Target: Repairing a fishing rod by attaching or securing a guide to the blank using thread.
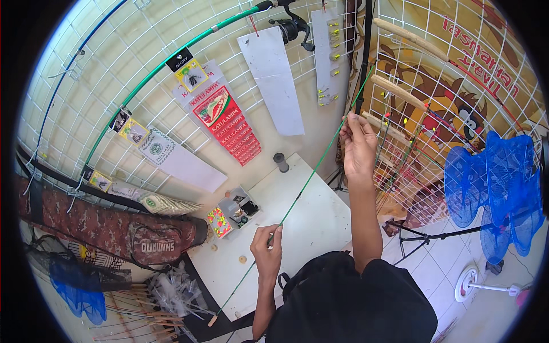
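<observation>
A thin green fishing rod (314, 172) runs slantwise across the white table, its short cork-coloured butt (213, 321) at the lower left and its other end rising toward the upper right. Lower down, my left hand (267, 246) has its fingers closed round the rod. My right hand (359, 144) is raised farther up and pinches it near the upper end, in front of the room's corner. Between the two hands the rod stays fairly straight.
On the white table (309, 228) are a box of colourful small floats (219, 222), a tray of small parts (240, 206) and a dark spool (281, 162). A camouflage rod bag (114, 234) lies left. Blue nets (497, 188) hang right, above a black tripod (420, 235). Wire grids hold tackle.
</observation>
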{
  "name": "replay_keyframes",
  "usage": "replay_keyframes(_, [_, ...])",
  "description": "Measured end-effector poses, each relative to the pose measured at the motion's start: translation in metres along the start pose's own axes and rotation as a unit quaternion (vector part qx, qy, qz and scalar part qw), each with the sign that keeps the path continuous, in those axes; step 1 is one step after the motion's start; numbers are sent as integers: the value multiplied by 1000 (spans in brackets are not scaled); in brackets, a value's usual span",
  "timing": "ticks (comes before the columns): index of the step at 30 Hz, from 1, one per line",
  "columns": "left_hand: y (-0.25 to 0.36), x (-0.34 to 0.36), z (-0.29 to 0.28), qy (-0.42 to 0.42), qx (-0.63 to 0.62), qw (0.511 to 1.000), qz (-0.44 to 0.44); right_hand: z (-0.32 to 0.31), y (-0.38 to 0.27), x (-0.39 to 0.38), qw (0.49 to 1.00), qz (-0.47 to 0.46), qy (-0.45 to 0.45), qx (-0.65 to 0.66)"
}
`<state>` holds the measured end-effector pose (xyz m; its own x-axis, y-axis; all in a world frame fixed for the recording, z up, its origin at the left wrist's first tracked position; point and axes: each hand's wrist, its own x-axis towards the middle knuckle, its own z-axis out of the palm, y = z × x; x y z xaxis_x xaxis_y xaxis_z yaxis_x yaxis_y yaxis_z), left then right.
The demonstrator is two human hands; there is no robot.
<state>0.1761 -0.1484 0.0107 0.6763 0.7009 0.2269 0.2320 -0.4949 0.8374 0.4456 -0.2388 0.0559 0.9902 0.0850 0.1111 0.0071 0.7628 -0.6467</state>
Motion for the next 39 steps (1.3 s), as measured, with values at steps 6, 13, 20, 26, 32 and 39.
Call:
replay_keyframes(6, [2, -1, 0, -2, -1, 1000, -6, 0, 5, 2, 1000, -4, 27, -4])
replay_keyframes(13, [1, -2, 2, 1, -4, 1000, -4, 6, 2, 4, 994, -36, 84, -64])
replay_keyframes(20, [-3, -4, 4, -6, 2, 1000, -1, -1, 15, 8, 990, -56, 80, -105])
replay_keyframes(26, [-3, -5, 7, -8, 12, 1000, 3, -4, 23, 13, 994, -10, 102, 22])
replay_keyframes(32, [-6, -7, 13, -11, 3, 1000, 10, 8, 27, 12, 985, 11, 147, 88])
replay_keyframes(39, [-8, -7, 14, -13, 1, 1000, 2, 9, 23, 14, 973, 47, 170, 146])
